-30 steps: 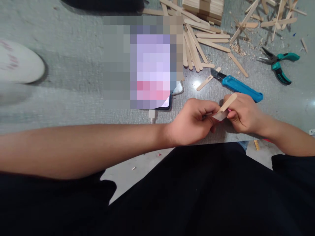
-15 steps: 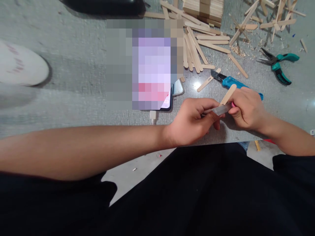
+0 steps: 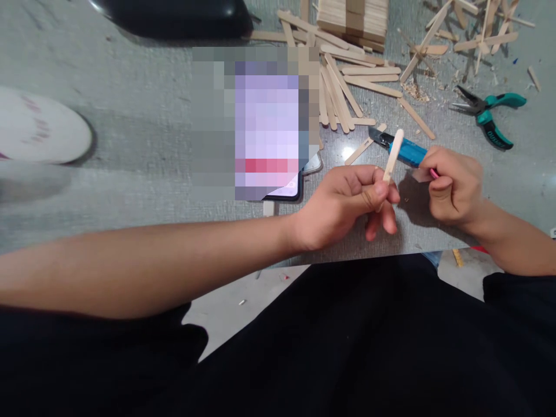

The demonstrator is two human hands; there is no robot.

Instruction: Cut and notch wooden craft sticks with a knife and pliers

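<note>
My left hand (image 3: 347, 202) pinches a short wooden craft stick (image 3: 392, 156) between thumb and forefinger, holding it nearly upright over the table's near edge. My right hand (image 3: 454, 185) is closed beside it, a small gap apart, gripping a pink-handled cutter whose pale blade (image 3: 420, 174) points toward the stick. Behind both hands a blue utility knife (image 3: 402, 147) lies on the grey table (image 3: 143, 133), partly hidden by the stick and my right fingers.
A phone (image 3: 282, 174) with a charging cable lies left of my hands. Loose craft sticks (image 3: 347, 87) and a stacked bundle (image 3: 351, 17) lie at the back. Teal pliers (image 3: 489, 110) lie far right. A white round object (image 3: 39, 127) sits far left, a black object (image 3: 174, 17) at the back.
My hands have drawn apart. The left hand has tipped the stick upright, and the right hand has pulled the blade away to the right.
</note>
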